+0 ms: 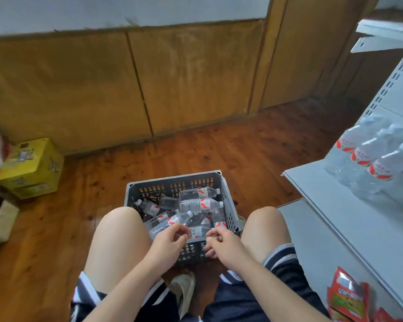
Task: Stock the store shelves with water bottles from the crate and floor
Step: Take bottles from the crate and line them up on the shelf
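A grey plastic crate stands on the wooden floor between my knees, with several clear water bottles with red-and-white labels lying in it. My left hand reaches over the crate's near edge and its fingers curl round the lower end of one slanted water bottle. Close beside it, my right hand hovers over the near rim with loosely curled fingers and nothing visibly in it. On the white shelf at the right stand several stocked bottles.
A yellow carton and bags sit on the floor at the left. Wooden wall panels run behind the crate. Red snack packets lie on the lower shelf at bottom right. A light cloth lies between my legs.
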Tool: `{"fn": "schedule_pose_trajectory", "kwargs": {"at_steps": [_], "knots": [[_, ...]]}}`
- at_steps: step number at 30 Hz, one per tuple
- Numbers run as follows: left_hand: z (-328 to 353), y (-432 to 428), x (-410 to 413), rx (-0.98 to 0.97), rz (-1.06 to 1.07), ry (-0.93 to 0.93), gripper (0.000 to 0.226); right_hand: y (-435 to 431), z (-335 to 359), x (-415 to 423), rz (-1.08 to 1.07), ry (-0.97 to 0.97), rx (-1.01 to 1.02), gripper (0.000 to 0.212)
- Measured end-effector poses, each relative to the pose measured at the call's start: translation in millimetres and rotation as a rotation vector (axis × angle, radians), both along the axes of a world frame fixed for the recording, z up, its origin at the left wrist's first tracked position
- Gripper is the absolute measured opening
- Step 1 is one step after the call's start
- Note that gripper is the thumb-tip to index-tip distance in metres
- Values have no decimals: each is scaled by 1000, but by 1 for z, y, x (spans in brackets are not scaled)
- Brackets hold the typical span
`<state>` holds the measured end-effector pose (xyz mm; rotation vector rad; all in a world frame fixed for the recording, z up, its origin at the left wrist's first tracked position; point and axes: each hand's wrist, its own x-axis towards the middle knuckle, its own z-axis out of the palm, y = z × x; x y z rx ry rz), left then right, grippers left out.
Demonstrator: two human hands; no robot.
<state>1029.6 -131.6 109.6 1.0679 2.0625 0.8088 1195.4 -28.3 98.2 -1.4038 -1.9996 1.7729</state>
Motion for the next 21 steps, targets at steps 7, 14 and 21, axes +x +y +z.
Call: {"fn": "schedule_pose_trajectory", "kwargs": {"at_steps": [7,14,21], "knots": [[-4,-24,-13,-74,69,36,15,9,-14,-12,137,-29,74,8],[-31,-38,-19,-150,187,-90,15,7,-14,-23,157,2,6,7],[-55,-39,-59,-187,253,-151,17,29,-27,-66,240,-65,-67,8]]}}
